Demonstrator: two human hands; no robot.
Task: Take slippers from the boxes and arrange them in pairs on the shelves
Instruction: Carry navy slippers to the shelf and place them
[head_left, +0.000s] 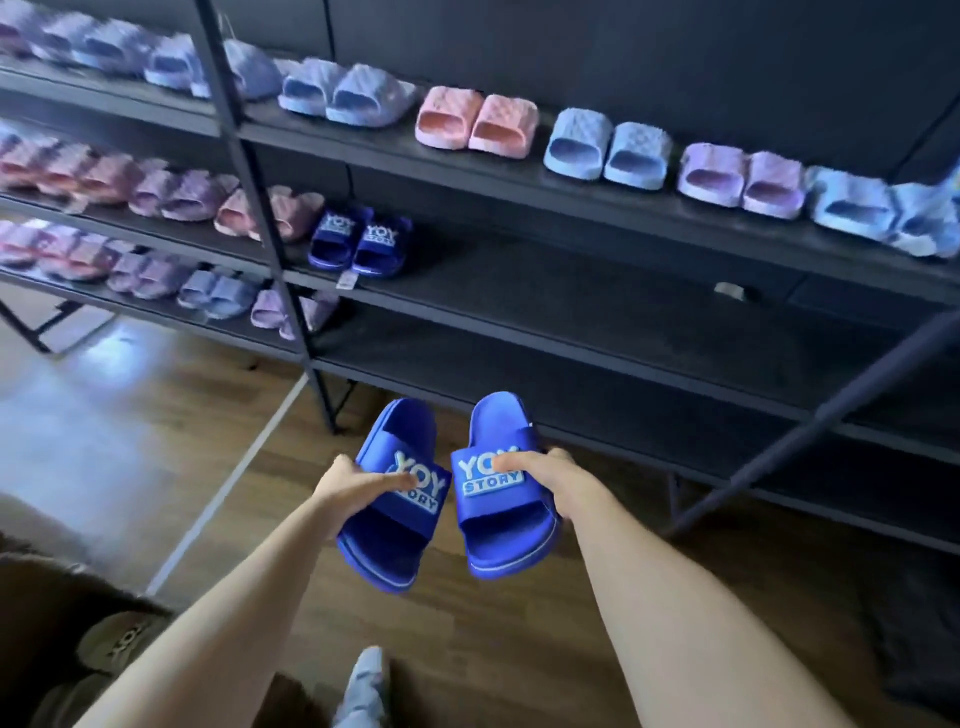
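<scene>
I hold two royal-blue slippers with a raised "YOY STORY" badge on the strap, side by side above the wooden floor. My left hand (353, 486) grips the left slipper (395, 525) by its strap, thumb across the badge. My right hand (545, 475) grips the right slipper (506, 535) the same way. A matching blue pair (361, 241) stands on the middle shelf (571, 291) of the dark rack, with bare shelf to its right.
The top shelf (519, 171) carries several pastel pairs in blue, pink and lilac. The left bay's shelves are full of pastel slippers. The bottom shelf (623, 374) is mostly bare. A brown box (62, 623) with tan slippers sits at the lower left.
</scene>
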